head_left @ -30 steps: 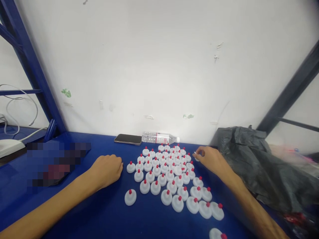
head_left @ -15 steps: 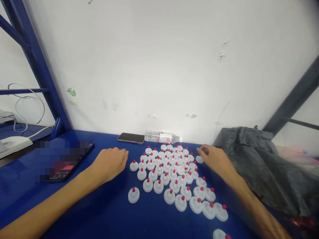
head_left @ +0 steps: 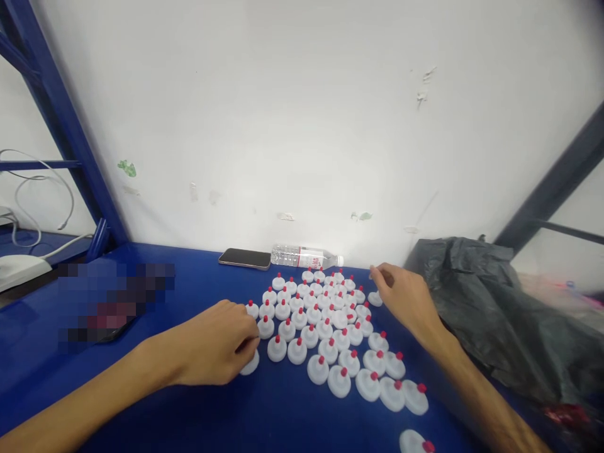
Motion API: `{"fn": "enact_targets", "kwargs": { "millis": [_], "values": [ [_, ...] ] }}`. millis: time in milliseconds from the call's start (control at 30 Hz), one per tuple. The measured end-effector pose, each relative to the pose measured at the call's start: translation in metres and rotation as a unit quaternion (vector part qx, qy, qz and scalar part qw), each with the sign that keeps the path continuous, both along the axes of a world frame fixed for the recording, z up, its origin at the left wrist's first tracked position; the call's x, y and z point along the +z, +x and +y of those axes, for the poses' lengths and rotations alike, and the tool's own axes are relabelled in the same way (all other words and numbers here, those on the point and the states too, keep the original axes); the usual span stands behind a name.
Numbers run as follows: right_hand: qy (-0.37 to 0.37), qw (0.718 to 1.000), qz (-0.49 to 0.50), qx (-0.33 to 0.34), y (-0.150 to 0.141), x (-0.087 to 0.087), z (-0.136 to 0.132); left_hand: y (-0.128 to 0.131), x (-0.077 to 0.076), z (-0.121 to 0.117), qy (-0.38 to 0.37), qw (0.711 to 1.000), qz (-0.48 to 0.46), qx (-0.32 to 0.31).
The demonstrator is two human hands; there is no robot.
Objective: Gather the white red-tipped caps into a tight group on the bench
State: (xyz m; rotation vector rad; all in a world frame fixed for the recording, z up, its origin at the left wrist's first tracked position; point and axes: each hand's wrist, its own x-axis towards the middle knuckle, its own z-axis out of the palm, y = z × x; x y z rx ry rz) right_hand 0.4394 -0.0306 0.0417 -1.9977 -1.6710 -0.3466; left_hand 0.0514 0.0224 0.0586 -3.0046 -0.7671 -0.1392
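Several white caps with red tips (head_left: 325, 327) stand in close rows on the blue table (head_left: 198, 409). My left hand (head_left: 217, 343) lies at the left front corner of the group, its fingers curled over a stray white cap (head_left: 250, 365) that peeks out under the fingertips. At the group's far right corner, my right hand (head_left: 406, 299) hovers with loosely curled fingers and nothing in it. A white cap without a visible red tip (head_left: 375, 297) lies on the table just left of that hand.
A phone (head_left: 244, 258) and a lying water bottle (head_left: 304, 257) sit against the white wall. A crumpled black plastic bag (head_left: 495, 314) fills the right side. A dark blurred device (head_left: 113, 302) lies at left. Another cap (head_left: 414, 442) sits at the bottom edge.
My left hand moved toward me and right onto the stray cap. My right hand set a white cap down at the group's right corner and drew back from it.
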Motion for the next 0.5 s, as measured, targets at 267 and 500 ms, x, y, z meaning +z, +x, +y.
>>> {"fn": "enact_targets", "kwargs": {
  "millis": [267,500],
  "values": [
    [0.119,0.958,-0.071,0.253,-0.052,0.019,-0.019,0.014,-0.029,0.005,0.049,0.969,-0.24,0.029],
    [0.104,0.914,-0.114,0.375,-0.096,0.019,-0.034,0.033,-0.055,-0.019,0.053,0.939,-0.337,0.031]
  ]
}}
